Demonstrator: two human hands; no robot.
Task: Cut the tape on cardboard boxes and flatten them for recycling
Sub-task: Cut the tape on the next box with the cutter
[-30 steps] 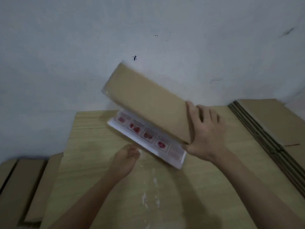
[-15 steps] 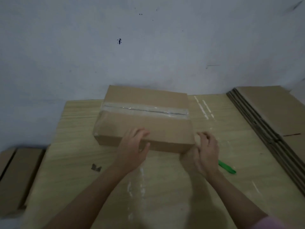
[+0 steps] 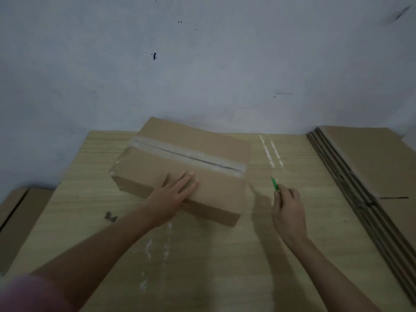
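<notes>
On the surface (image 3: 202,255), the left hand (image 3: 173,194) is pressing flat on the box (image 3: 180,174); the right hand (image 3: 287,208), gripping the cutter (image 3: 275,183), should be slicing shallowly along the tape (image 3: 186,155).

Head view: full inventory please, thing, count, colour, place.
cardboard box: 1, brown, closed, on the table toward the wall
tape: 1 clear strip, along the box's top seam
cutter: 1, green, right of the box, tip toward the wall
table: 1, light wood grain, white streaks on it
flattened cardboard stack: 1, brown, at the table's right edge
flat cardboard: brown, low at left beside the table, count unclear
small dark scrap: 1, on the table near the left forearm
wall: pale grey, marked with dark specks
left hand: flat on the box's near top edge
right hand: grips the cutter
</notes>
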